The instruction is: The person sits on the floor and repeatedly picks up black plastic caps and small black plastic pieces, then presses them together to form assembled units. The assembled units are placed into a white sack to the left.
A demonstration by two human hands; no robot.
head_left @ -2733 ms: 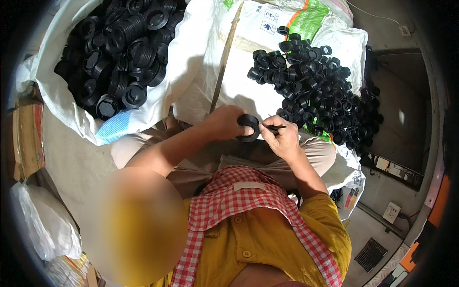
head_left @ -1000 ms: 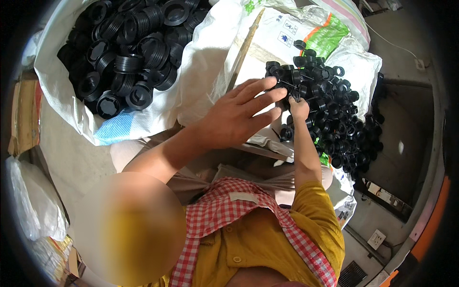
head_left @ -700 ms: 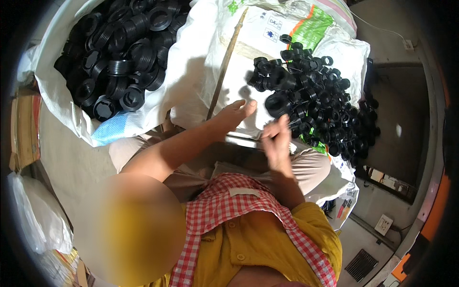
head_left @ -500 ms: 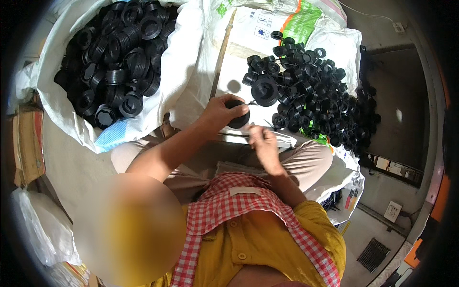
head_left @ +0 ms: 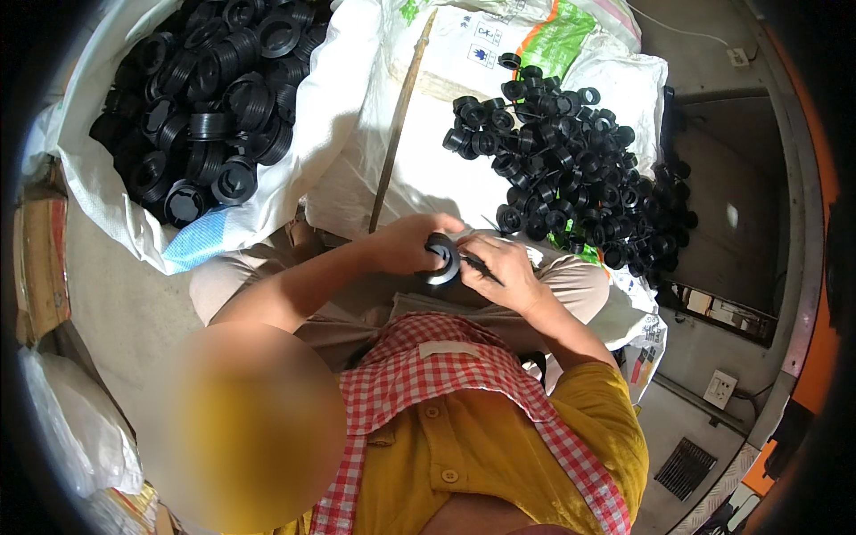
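Cardbd box point(head_left: 43, 267) far L, plastic bag point(head_left: 85, 423) below; socket point(head_left: 720, 389) nr grille point(head_left: 685, 468) R.

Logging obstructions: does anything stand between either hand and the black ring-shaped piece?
Nothing visible: the left hand grips the black piece; the right hand, holding a slim dark object, is right beside it.

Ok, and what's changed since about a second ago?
The left hand was spread open; it has moved back from the pile of small black parts and now grips a black ring. The right hand was at the pile; it has drawn back beside the ring and holds a thin dark thing. The wooden stick and the white sack of black caps stayed put.
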